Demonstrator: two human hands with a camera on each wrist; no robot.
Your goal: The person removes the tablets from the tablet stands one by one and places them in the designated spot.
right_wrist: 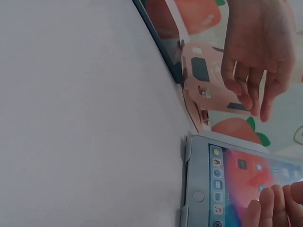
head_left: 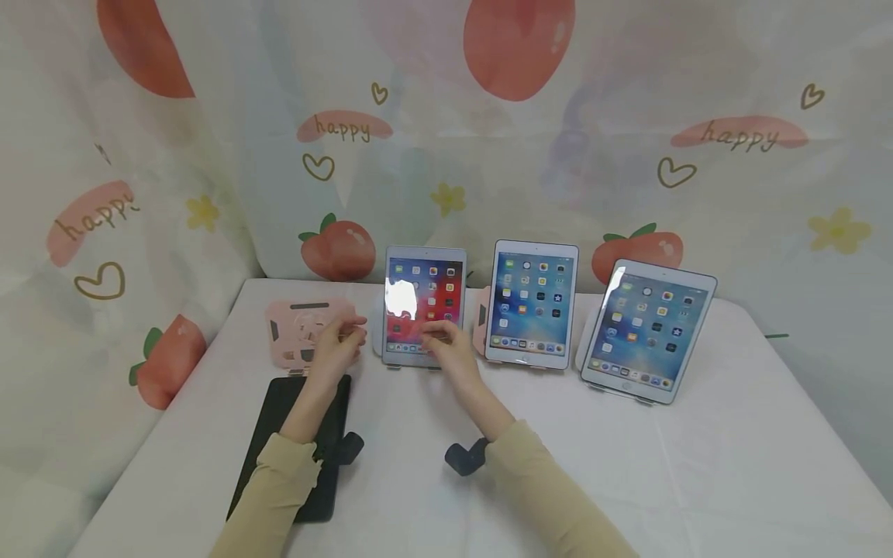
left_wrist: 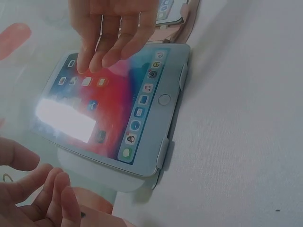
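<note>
My left hand point(head_left: 335, 349) hovers in front of an upright pink stand point(head_left: 286, 333), fingers loosely bent and holding nothing. My right hand point(head_left: 452, 350) overlaps the lower right of a silver tablet point(head_left: 425, 356) in the head view, also holding nothing. That tablet leans on a white stand point(left_wrist: 99, 172), its lit red-and-blue screen showing app icons and a bright glare patch. In the left wrist view, both hands' relaxed fingers face each other across the tablet. A black tablet point(head_left: 261, 449) with a dark screen lies in front of the pink stand, beneath my left wrist.
Two more lit tablets with blue screens lean on stands to the right, one in the middle point(head_left: 533, 302) and one tilted farther right point(head_left: 649, 329). A white cloth covers the table point(head_left: 732, 465). Behind it hangs a fruit-print curtain point(head_left: 516, 170).
</note>
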